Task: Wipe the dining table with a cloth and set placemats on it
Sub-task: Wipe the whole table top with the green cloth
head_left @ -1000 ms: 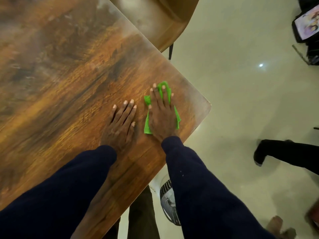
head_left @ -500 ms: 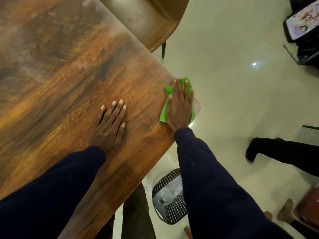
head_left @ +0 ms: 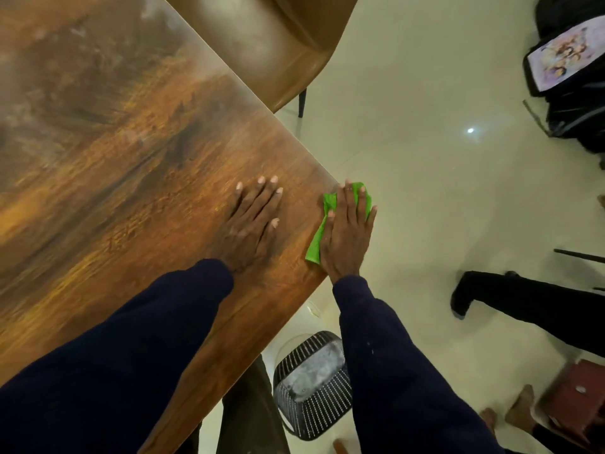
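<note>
Green cloth [head_left: 315,245]: flat under right fingers [head_left: 352,204], at worktop [head_left: 131,191] corner, far edge overhanging.
Right hand [head_left: 347,234]: fingers straight, close together, pressing cloth.
Left hand [head_left: 253,221]: fingers spread, flat on worktop, beside cloth.

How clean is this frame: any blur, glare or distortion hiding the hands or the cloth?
Head view: the far left of the table smears with blur under a pale sheen; head view: one small glare spot on the floor; head view: the table edge bows with the wide lens; left hand, right hand and green cloth read clearly enough.
</note>
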The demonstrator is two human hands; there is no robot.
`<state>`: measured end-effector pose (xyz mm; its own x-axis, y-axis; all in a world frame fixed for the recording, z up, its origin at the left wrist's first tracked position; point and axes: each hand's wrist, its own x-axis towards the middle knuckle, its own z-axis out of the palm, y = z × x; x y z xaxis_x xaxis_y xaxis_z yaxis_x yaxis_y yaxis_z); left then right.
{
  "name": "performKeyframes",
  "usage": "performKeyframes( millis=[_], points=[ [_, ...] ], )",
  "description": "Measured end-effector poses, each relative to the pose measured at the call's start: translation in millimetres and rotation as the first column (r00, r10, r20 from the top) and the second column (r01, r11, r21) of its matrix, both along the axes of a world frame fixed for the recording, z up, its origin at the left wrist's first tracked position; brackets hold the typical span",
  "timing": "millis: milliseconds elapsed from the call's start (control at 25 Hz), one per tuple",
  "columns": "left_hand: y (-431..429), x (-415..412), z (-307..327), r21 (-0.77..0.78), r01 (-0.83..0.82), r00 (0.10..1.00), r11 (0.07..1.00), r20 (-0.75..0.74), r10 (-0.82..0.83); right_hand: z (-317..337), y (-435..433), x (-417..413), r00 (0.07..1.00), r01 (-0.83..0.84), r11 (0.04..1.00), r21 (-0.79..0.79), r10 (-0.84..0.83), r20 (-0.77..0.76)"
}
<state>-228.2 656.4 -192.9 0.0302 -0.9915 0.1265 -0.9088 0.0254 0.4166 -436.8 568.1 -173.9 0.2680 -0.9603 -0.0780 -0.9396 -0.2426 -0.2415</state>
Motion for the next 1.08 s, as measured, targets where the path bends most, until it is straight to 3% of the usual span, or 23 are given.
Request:
performKeyframes(
  millis=[200,320,400,560,680,960,1080],
  points=[
    [19.0,60.1,8.3,0.037,-0.176,0.984,0.984,0.012,0.176,-4.4,-37.2,72.2,0.981,-0.19,0.982,-0.002,0.189,-0.039],
    [29.3,100.2,10.9,0.058,-0.219,0.975,0.974,0.039,0.217,2.5,-4.9,89.5,0.887,-0.461,0.887,0.019,0.461,-0.013],
    [37.1,115.5,7.8,0.077,-0.226,0.973,0.971,0.069,0.221,6.1,19.2,57.9,0.838,-0.545,0.838,0.034,0.545,0.008],
    [41.0,117.0,3.2,0.084,-0.247,0.965,0.965,0.111,0.237,2.3,5.2,5.5,0.969,-0.248,0.968,0.022,0.248,0.023],
    [36.9,118.9,5.8,0.099,-0.253,0.961,0.962,0.139,0.238,2.7,-29.7,36.8,0.994,-0.106,0.994,0.042,0.106,-0.003],
    [36.4,117.0,6.3,0.13,-0.26,0.958,0.957,0.154,0.24,-2.2,-77.4,176.5,0.938,-0.346,0.937,-0.049,0.346,-0.009],
    [39.5,119.2,7.9,0.133,-0.364,0.931,0.922,0.088,0.355,-1.6,-63.3,226.5,0.868,-0.494,0.867,-0.072,0.496,0.017]
  ],
)
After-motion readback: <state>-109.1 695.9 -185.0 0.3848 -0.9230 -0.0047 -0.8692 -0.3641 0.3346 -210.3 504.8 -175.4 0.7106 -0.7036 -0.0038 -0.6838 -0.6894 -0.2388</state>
